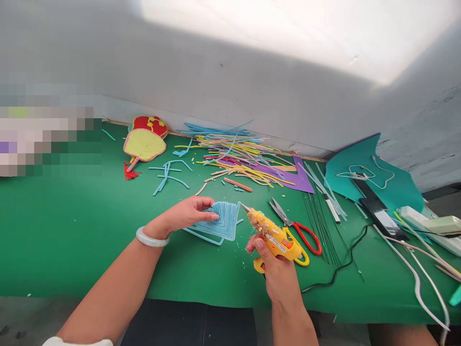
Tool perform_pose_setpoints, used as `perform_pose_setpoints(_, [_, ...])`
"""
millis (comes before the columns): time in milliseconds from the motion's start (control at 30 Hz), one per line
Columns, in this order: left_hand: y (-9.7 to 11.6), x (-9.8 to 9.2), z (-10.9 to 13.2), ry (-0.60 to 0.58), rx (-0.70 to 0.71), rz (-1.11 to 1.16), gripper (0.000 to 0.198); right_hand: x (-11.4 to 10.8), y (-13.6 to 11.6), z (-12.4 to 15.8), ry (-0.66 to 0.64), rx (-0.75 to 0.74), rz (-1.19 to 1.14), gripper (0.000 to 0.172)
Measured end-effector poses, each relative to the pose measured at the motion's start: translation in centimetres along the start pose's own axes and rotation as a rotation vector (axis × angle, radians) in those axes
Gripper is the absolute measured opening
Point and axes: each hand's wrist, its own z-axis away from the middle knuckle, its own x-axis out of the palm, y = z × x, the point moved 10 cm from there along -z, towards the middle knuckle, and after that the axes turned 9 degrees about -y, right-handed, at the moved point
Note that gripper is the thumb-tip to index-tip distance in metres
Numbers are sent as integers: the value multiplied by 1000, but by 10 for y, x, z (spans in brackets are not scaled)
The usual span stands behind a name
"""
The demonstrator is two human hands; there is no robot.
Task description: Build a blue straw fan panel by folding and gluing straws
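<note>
My left hand (201,211) pinches the upper left part of a light blue panel (228,221) made of pipe cleaners laid side by side in bent rows. A loose blue pipe cleaner (211,240) shows just under the panel on the table. In my right hand (270,262) is a yellow hot glue gun (272,233), its body crusted with old glue. The metal nozzle points up and left, close to the panel's upper right corner; whether it touches cannot be made out. Behind the glue gun lie scissors (304,235) with red and yellow handles.
On the green table (90,240), a heap of coloured pipe cleaners (237,154) lies near the wall, over purple sheets (304,178). A yellow fan-shaped piece (146,144) is at the back left. Glue sticks (317,182), thin wires (320,230), a phone (383,218) and a black cord (345,264) lie right.
</note>
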Motion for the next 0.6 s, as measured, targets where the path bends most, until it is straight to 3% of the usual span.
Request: perform_pose_setpoints(600, [2,-1,1,9,20,54,28,0,8,3,14,47,4,39])
